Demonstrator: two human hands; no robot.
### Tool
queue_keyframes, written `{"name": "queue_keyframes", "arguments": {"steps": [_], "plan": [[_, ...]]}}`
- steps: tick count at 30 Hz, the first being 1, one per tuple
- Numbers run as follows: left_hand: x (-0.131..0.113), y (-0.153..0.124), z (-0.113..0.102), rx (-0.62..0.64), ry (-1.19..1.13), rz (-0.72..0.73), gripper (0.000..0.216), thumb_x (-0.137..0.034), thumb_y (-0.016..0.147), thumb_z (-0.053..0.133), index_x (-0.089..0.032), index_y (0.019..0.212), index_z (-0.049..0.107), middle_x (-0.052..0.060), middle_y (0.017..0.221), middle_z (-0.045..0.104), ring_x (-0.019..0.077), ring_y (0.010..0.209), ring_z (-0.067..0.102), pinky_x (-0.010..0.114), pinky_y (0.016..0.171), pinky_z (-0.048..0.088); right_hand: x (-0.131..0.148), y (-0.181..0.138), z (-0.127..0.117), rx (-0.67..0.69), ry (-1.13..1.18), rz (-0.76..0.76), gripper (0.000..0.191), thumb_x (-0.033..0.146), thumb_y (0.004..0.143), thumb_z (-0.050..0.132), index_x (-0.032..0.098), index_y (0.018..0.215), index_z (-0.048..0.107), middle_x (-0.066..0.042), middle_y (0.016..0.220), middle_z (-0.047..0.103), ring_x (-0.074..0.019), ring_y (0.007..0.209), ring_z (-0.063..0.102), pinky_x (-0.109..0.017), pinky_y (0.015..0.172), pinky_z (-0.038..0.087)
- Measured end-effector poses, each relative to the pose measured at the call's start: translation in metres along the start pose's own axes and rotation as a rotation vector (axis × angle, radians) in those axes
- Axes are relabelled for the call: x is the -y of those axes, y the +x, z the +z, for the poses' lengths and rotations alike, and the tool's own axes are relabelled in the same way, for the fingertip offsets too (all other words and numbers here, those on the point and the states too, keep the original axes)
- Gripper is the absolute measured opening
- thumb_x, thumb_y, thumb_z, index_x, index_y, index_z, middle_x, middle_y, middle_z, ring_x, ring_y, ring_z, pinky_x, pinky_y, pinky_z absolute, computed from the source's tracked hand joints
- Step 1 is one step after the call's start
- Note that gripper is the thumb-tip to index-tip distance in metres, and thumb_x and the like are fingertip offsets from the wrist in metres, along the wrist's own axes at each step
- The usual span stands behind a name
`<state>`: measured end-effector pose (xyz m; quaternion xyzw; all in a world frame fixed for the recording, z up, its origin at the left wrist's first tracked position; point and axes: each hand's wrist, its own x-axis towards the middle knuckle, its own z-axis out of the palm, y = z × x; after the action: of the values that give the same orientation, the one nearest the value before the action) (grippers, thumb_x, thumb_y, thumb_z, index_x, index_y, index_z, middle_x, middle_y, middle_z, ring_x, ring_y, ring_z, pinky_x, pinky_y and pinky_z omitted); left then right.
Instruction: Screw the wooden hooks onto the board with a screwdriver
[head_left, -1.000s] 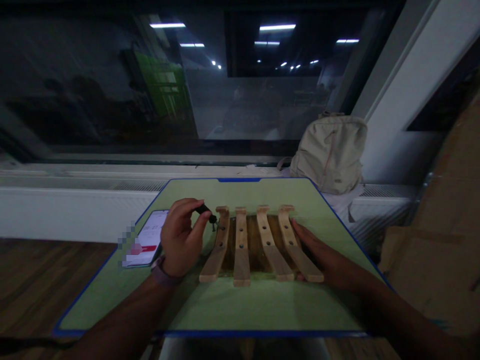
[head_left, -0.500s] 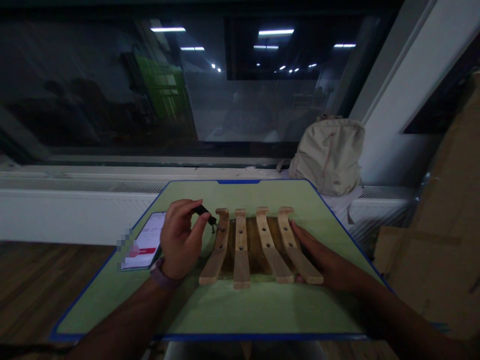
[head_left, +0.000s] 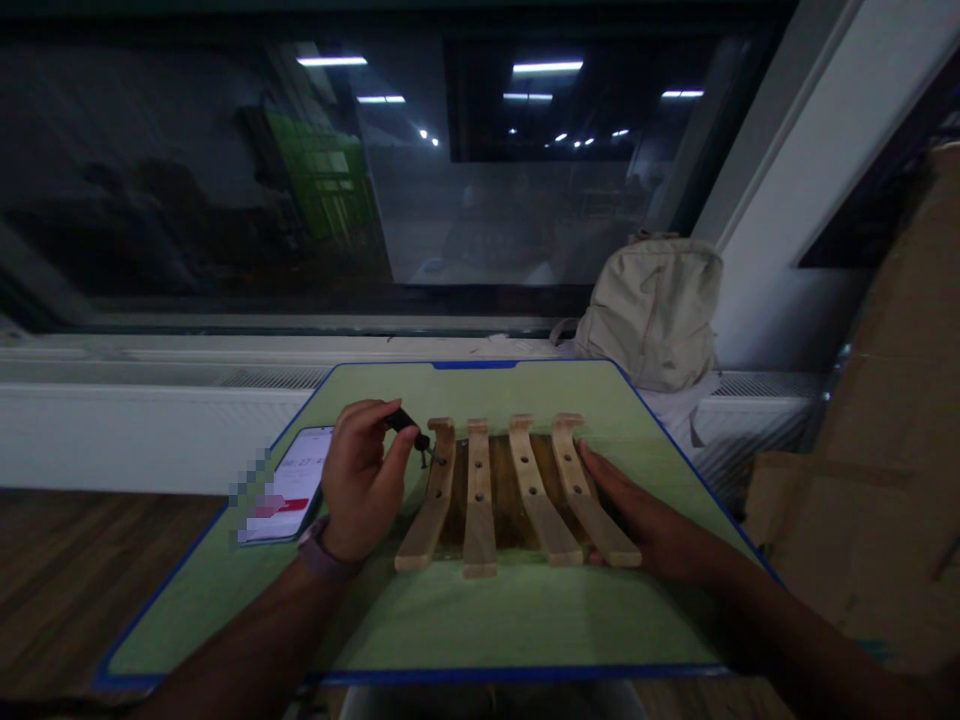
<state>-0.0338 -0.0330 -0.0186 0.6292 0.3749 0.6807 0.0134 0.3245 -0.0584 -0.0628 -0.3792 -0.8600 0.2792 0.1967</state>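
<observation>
A small black-handled screwdriver (head_left: 407, 427) is pinched in my left hand (head_left: 365, 480), pointing down to the right. Its thin metal tip meets the upper hole of the leftmost wooden hook; a small metal piece beside the tip is too small to make out. Several pale wooden hooks (head_left: 480, 530) lie side by side across a brown backing board (head_left: 506, 505), forming a hook rack. Dark screws or holes show in each hook. Along the rack's right edge, my right hand (head_left: 637, 510) grips it, fingers at the far side and thumb near the rightmost hook's lower end.
A phone (head_left: 289, 485) with a lit screen lies left of my left wrist on the green, blue-edged table (head_left: 420, 630). Behind the table are a radiator (head_left: 150, 435), a window and a beige backpack (head_left: 652, 310). Cardboard (head_left: 870, 420) stands at the right.
The whole view has shifted slightly to the right, so everything sits a little further left. Both hands, the screwdriver and the rack keep nearly the same positions relative to each other.
</observation>
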Motion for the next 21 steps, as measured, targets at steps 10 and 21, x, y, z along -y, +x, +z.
{"name": "queue_keyframes", "arguments": {"steps": [10,21], "plan": [[-0.0018,-0.0046,0.0023,0.078,-0.164,-0.118,0.029,-0.029,0.095,0.066,-0.022,0.123,0.062,0.008,0.114,0.067,0.0178,0.102,0.071,0.032,0.088,0.061,0.0055,-0.0003,-0.0016,0.010,-0.002,0.049,0.118,0.059,0.088,0.069,0.023,0.163,-0.014,-0.010,0.173,-0.006,-0.0348,0.158,0.003,-0.057,0.128,0.012],[-0.0024,-0.0039,0.0042,0.097,-0.182,-0.119,0.036,-0.026,0.100,0.058,-0.022,0.135,0.054,0.010,0.117,0.070,0.0175,0.100,0.073,0.034,0.089,0.061,0.0023,0.0013,-0.0017,0.021,0.007,0.045,0.119,0.060,0.087,0.070,0.024,0.163,-0.014,-0.008,0.173,-0.007,-0.0365,0.158,0.001,-0.059,0.127,0.012]]}}
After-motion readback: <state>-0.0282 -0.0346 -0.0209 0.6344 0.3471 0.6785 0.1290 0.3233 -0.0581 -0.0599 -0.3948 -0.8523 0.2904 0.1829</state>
